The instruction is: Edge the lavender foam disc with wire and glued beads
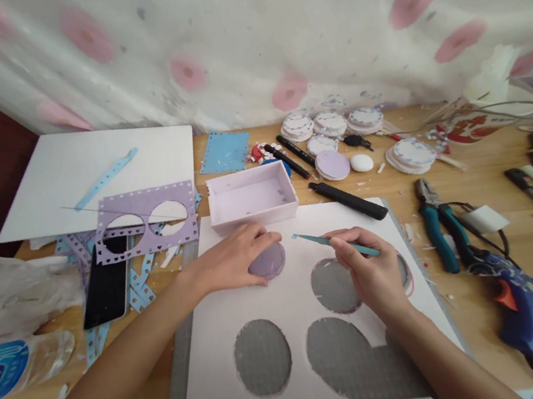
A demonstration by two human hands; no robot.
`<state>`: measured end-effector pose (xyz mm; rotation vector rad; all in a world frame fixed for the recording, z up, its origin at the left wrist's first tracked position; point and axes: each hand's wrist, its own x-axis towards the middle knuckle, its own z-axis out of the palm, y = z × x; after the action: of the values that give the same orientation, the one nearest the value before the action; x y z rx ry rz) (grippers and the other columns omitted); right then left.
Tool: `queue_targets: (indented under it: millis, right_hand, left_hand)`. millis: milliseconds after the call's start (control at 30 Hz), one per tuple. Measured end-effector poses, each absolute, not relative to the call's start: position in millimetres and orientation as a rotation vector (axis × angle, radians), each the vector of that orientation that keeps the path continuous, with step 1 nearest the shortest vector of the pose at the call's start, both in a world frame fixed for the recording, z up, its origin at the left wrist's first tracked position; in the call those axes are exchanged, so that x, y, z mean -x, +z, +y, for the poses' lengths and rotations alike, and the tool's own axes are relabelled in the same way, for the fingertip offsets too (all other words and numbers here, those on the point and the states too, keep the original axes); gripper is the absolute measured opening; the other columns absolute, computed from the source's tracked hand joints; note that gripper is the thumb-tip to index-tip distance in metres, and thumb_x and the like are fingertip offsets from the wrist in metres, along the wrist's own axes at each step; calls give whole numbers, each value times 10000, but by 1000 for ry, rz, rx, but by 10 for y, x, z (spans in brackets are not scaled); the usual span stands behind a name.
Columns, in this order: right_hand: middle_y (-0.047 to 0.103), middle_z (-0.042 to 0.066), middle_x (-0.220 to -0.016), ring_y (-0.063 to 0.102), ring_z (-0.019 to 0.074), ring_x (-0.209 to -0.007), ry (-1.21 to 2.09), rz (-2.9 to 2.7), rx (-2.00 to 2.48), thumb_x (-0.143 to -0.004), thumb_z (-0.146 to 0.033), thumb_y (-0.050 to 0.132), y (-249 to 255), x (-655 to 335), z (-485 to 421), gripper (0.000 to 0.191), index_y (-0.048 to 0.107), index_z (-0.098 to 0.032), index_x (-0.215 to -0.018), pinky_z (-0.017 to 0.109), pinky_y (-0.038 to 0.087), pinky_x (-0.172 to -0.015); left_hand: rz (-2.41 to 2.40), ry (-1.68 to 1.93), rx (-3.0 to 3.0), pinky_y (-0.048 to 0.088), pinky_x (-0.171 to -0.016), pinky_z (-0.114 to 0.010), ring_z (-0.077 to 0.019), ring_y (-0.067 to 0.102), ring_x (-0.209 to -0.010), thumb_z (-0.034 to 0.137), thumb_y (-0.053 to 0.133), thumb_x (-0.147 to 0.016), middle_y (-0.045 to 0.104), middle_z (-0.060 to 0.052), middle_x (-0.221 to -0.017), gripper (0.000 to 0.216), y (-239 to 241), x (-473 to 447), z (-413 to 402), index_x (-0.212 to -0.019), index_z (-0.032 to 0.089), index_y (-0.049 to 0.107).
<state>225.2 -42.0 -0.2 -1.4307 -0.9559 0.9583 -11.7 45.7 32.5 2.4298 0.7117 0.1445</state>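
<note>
My left hand [235, 258] has its thumb and fingers around the edge of a purple disc [270, 263], holding it on the white board [209, 350]. My right hand [371, 270] grips teal tweezers [321, 239] like a pen. At the tweezers' tip is a tiny light-blue piece [294, 236], just right of the disc and apart from it. Round holes are cut in the white board, and a grey cutting mat [263, 358] shows through them. Behind my left hand stands a pale lilac open box [253, 201]. My right hand hides part of one hole.
A black capped cutter or pen [347, 200] lies behind the tweezers. Stacked round discs [298, 127] stand at the back. On the right are pliers [435, 226] and a blue glue gun [518, 301] with cables. A phone [105, 285], purple cut-out sheet [142, 199] and bottle [20, 366] lie left.
</note>
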Motion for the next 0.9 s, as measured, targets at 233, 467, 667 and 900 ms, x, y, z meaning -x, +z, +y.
queue_targets:
  millis: [233, 467, 667, 900]
  right_hand:
    - [718, 71, -852, 636, 184, -696, 865, -1010, 1392, -778, -353, 700, 21, -2232, -459, 175, 641, -194, -735, 279, 470, -536]
    - [721, 48, -850, 687, 179, -773, 295, -1518, 1130, -800, -103, 647, 142, -2134, -574, 128, 632, -209, -869, 301, 549, -642]
    - [731, 101, -910, 634, 128, -645, -217, -2076, 745, -829, -66, 592, 144, -1947, -799, 123, 617, -146, -919, 255, 460, -490]
    - [658, 91, -1070, 627, 215, -933, 55, -2239, 1034, -825, -59, 480, 275, -2052, -1125, 324, 576, -194, -1103, 377, 538, -725]
  left_hand:
    - [755, 347, -2310, 300, -1110, -450, -309, 354, -1334, 474, 819, -595, 372, -135, -1436, 947, 408, 314, 396, -1391, 248, 358]
    - [1232, 823, -1476, 402, -567, -233, -117, 486, -604, 443, 461, -919, 540, -15, -671, 369, 589, 64, -365, -820, 154, 669]
    - [1140, 781, -1122, 352, -547, -218, -95, 424, -575, 466, 536, -862, 472, 10, -588, 417, 531, -267, -699, -609, 135, 542]
    - [1189, 835, -1218, 261, -504, -211, -76, 305, -544, 401, 539, -858, 315, 53, -561, 376, 322, -99, -681, -590, 144, 484]
